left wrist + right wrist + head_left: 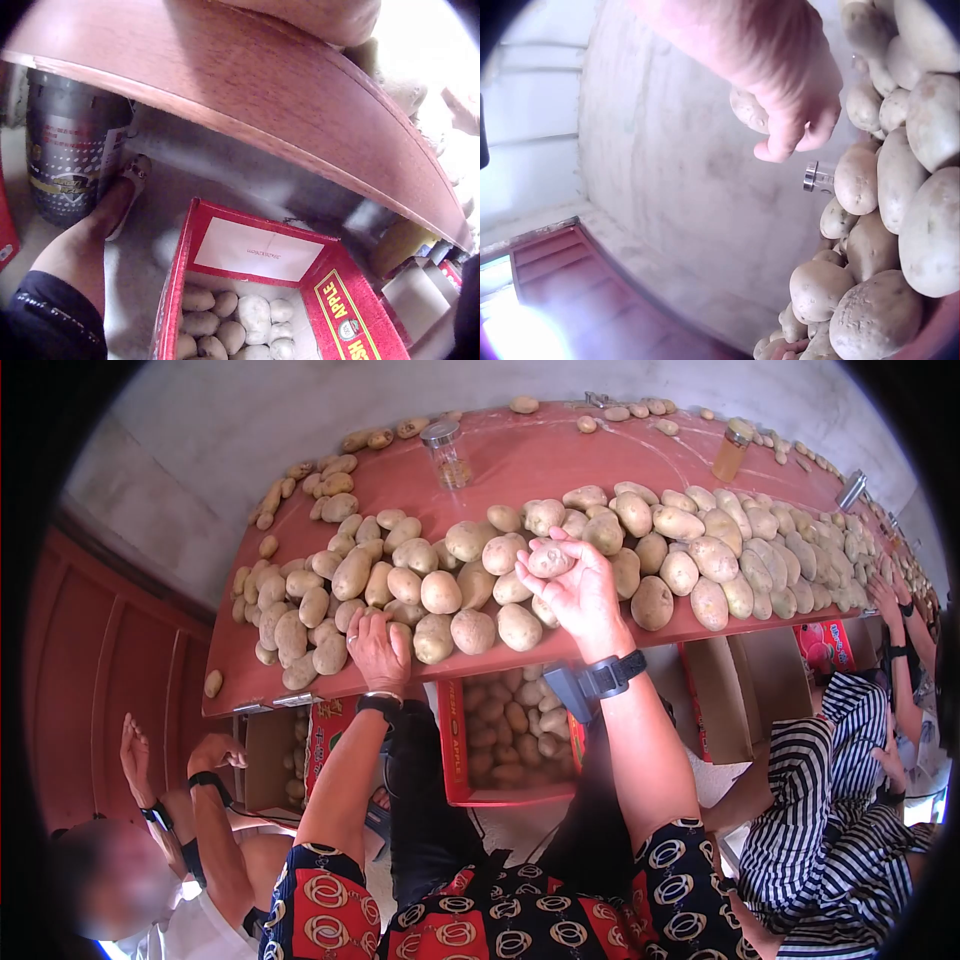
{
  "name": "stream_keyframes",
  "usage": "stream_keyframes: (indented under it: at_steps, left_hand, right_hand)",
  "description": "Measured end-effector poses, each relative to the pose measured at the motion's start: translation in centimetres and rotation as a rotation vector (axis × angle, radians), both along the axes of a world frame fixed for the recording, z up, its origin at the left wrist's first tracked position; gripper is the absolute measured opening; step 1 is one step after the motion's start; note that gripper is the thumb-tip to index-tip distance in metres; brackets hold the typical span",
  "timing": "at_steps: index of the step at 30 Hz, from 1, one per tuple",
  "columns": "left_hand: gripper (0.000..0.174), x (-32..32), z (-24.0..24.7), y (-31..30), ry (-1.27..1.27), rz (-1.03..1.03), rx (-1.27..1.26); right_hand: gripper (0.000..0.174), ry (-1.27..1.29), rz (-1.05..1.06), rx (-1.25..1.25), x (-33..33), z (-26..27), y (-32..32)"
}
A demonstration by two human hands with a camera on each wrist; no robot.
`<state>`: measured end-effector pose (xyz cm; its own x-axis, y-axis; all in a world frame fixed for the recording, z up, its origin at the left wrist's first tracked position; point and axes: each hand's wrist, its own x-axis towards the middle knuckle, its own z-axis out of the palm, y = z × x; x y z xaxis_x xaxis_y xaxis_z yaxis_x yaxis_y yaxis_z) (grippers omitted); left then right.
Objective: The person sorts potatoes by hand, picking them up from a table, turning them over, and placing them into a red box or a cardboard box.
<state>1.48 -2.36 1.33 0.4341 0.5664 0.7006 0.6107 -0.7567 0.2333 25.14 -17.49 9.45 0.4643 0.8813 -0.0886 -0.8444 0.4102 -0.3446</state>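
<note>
Your right hand [585,595], palm up, grips a potato [550,561] over the pile [468,541], long axis roughly crosswise. Your left hand [379,654], fingers relaxed, rests at the pile's near side, by the table [540,460] edge. Tabletop shows beyond.

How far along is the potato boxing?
Apparently done: boxed potatoes in the red box below the table. In hand: one potato in the right hand; left hand at the pile. Left: that long pile, so probably plenty.
</note>
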Motion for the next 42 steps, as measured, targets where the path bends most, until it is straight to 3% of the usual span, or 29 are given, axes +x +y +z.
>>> stream_keyframes:
  at_steps: [12, 27, 42]
  left_hand:
    - [0.022, 0.0, 0.1, -0.1, -0.006, -0.007, 0.0]
    - [0.023, 0.1, 0.1, -0.1, -0.016, -0.016, 0.023]
    - [0.022, 0.1, 0.2, -0.1, -0.006, -0.006, 0.009]
  right_hand:
    - [0.019, -0.043, -0.025, -0.134, -0.3, 0.4, 0.0]
    - [0.024, -0.166, -0.017, -0.041, 0.5, -1.2, 1.1]
    - [0.025, -0.209, -0.082, -0.134, 0.0, 0.2, 0.1]
